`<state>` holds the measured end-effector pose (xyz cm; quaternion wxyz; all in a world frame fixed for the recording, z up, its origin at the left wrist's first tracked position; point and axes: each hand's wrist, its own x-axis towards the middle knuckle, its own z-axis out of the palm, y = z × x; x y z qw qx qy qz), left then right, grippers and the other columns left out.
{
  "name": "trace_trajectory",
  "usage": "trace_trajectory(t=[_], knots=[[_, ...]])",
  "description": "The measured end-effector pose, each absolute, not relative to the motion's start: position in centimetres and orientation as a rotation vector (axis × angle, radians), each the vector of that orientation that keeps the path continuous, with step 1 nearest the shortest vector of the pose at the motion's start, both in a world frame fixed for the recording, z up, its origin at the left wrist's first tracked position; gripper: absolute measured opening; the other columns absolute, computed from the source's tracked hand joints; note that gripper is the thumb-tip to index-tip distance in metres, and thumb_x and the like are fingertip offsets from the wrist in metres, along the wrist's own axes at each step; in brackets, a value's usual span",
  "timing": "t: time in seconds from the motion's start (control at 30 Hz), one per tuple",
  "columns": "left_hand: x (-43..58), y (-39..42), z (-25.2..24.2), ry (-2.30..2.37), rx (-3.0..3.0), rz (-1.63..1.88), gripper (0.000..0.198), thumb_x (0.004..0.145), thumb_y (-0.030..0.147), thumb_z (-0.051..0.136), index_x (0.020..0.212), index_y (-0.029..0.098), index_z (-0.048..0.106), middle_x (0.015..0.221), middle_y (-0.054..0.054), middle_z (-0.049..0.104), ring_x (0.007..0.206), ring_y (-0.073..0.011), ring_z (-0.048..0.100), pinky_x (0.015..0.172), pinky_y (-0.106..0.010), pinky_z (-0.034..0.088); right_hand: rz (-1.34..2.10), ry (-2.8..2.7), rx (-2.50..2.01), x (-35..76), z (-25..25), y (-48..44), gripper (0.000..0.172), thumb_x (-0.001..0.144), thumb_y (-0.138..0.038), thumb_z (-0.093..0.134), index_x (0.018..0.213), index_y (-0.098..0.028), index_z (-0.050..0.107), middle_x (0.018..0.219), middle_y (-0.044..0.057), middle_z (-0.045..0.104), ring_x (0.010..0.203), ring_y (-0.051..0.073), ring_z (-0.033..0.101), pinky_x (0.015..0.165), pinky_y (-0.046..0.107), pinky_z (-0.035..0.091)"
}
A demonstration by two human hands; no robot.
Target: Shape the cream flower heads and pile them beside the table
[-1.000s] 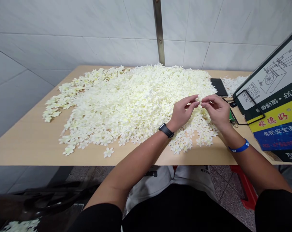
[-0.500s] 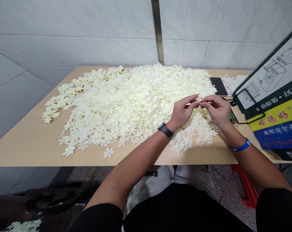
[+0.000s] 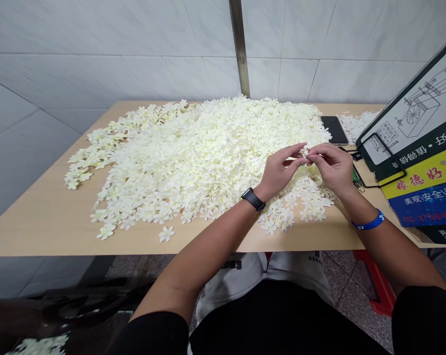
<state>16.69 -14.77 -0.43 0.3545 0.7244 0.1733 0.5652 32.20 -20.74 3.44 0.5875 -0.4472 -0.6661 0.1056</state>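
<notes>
A large heap of cream-white artificial flowers [image 3: 208,148] covers the middle of the wooden table [image 3: 45,217]. Above its right side, my left hand [image 3: 281,167] and my right hand [image 3: 333,166] meet at the fingertips. Between them they pinch one small white artificial flower [image 3: 304,152]. The fingers of both hands are closed on it and partly cover it. Several loose flowers [image 3: 278,219] lie below my hands, and a single flower [image 3: 166,234] rests apart near the table's front edge.
Right of the heap lies a black phone [image 3: 334,129], beside a pile of small white pieces [image 3: 358,127]. A printed cardboard box [image 3: 422,143] stands at the right, with a black cord loop [image 3: 403,175] against it. Behind the table rises a tiled wall [image 3: 152,49].
Both hands stay in nearly the same place, with the fingers shifting slightly around the small flower. The view has moved a little. The heap looks the same.
</notes>
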Motion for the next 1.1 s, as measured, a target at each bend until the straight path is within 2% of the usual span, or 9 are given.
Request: trace_trajectory(t=[0.27,0.43,0.63,0.83,1.1], knots=[[16.8,-15.0,-0.5,0.495,1.802,1.464,0.035,0.098,0.043,0.062,0.121,0.018,0.070,0.115,-0.009,0.074,0.093,-0.0128,0.075,0.079,-0.024,0.066,0.385,-1.387,-1.059,32.4,3.3,-20.4,0.028,0.090,-0.049,0.070,0.083,-0.022,0.065,0.076,0.001,0.063,0.068,0.013,0.062,0.066,0.030,0.053],[16.8,-14.7,-0.6,0.547,1.766,1.461,0.036,0.097,0.045,0.063,0.122,0.020,0.070,0.115,-0.008,0.075,0.096,-0.0139,0.074,0.084,-0.028,0.067,0.278,-1.285,-1.125,33.0,2.9,-19.7,0.015,0.089,-0.037,0.072,0.086,-0.023,0.065,0.079,0.000,0.064,0.071,0.013,0.063,0.067,0.029,0.056],[16.7,-14.5,-0.6,0.515,1.756,1.460,0.036,0.090,0.045,0.072,0.117,0.021,0.073,0.113,-0.007,0.077,0.093,-0.0153,0.076,0.082,-0.029,0.068,0.265,-1.462,-1.058,32.5,3.0,-20.2,0.004,0.087,-0.025,0.074,0.084,-0.023,0.071,0.084,0.002,0.069,0.078,0.016,0.066,0.071,0.032,0.055],[16.6,-14.7,-0.5,0.503,1.801,1.448,0.030,0.095,0.041,0.067,0.117,0.023,0.073,0.115,-0.005,0.077,0.085,-0.0145,0.078,0.078,-0.028,0.068,0.242,-1.557,-1.016,32.5,3.3,-20.4,0.004,0.087,-0.023,0.074,0.083,-0.025,0.075,0.083,0.002,0.073,0.077,0.018,0.067,0.067,0.033,0.053],[16.8,-14.7,-0.6,0.469,1.839,1.491,0.034,0.094,0.046,0.067,0.119,0.022,0.072,0.115,-0.007,0.077,0.084,-0.0140,0.078,0.073,-0.026,0.068,0.332,-1.535,-0.994,32.7,3.3,-20.3,0.004,0.085,-0.022,0.074,0.083,-0.024,0.076,0.082,0.002,0.072,0.072,0.016,0.066,0.065,0.033,0.052]])
